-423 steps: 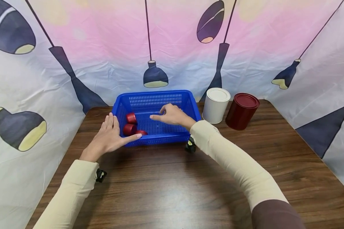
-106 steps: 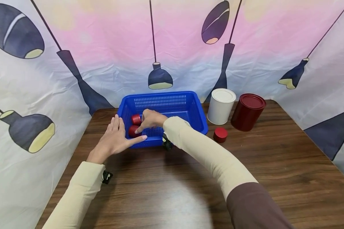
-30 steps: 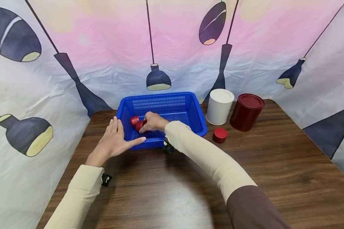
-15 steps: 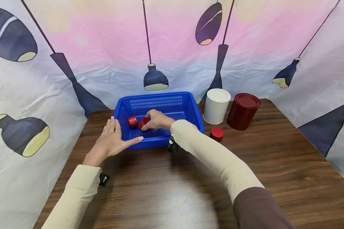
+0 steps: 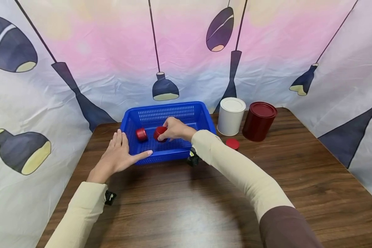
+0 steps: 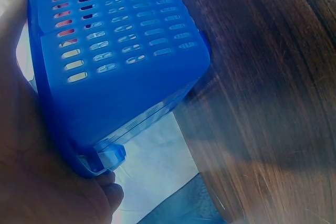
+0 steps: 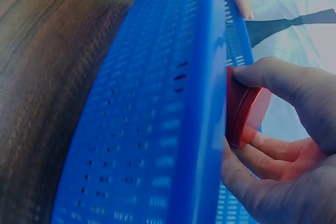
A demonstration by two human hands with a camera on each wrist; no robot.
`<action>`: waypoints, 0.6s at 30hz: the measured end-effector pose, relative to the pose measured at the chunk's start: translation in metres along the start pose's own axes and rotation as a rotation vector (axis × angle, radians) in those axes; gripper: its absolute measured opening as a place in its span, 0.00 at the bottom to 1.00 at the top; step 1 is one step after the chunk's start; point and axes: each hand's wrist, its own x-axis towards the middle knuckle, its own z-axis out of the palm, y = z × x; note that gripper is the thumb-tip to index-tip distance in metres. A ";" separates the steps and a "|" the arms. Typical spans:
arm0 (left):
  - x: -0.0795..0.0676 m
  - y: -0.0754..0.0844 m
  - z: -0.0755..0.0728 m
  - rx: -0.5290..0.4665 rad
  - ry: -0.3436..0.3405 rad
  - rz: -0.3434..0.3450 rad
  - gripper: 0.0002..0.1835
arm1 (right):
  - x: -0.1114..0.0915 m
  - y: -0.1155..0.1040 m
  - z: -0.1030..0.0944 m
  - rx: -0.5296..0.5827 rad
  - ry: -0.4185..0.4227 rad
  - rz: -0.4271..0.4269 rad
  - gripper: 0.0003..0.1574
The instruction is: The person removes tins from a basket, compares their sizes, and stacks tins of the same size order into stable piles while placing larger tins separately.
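In the head view, my right hand reaches into the blue plastic basket and pinches a small red round tin between thumb and fingers. The right wrist view shows the thumb on one side of this tin, which has a seam around it, and fingers on the other; the basket wall hides part of it. My left hand rests with straight fingers over the basket's front left corner, thumb along the front rim. Another red tin lies tipped inside the basket, at its left.
A third red tin stands on the wooden table to the right of the basket, partly behind my right sleeve. Behind it are a white can and a dark red can. A printed cloth hangs behind the table.
Between the first two frames one red tin came out of the basket onto the table. Since then my right hand has taken a second tin and shifted it rightward inside the basket.
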 end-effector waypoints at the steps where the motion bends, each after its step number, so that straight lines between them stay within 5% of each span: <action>1: 0.000 0.000 0.000 0.000 0.002 0.001 0.73 | -0.001 0.001 -0.002 -0.001 0.005 0.000 0.28; 18: -0.001 0.000 0.000 -0.007 0.019 0.005 0.73 | -0.026 0.011 -0.047 0.041 0.107 0.000 0.36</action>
